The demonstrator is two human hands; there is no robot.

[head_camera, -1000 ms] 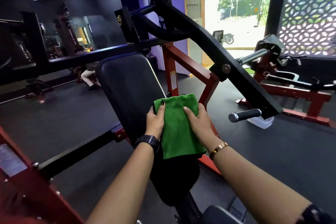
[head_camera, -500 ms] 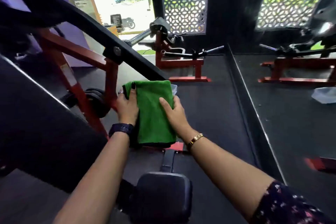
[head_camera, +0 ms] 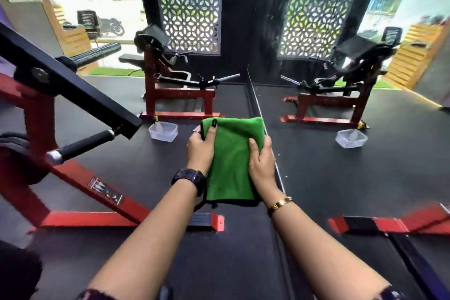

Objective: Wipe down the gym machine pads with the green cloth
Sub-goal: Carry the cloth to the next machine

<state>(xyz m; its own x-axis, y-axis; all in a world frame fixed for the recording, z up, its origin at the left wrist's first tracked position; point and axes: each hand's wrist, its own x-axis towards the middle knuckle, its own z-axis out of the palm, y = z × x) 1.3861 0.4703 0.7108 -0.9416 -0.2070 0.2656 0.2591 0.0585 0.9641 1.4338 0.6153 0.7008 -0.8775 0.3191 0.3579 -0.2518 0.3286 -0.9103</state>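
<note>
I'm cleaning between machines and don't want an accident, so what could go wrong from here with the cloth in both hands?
The left hand and right hand both hold the green cloth, so neither is free to catch a stumble. The red frame foot juts out on the floor below them, a likely trip point. The clear tub on the floor ahead could be kicked over.

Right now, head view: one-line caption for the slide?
Left hand and right hand grip a folded green cloth over the black floor, a red-framed machine and clear tub beyond.
</note>
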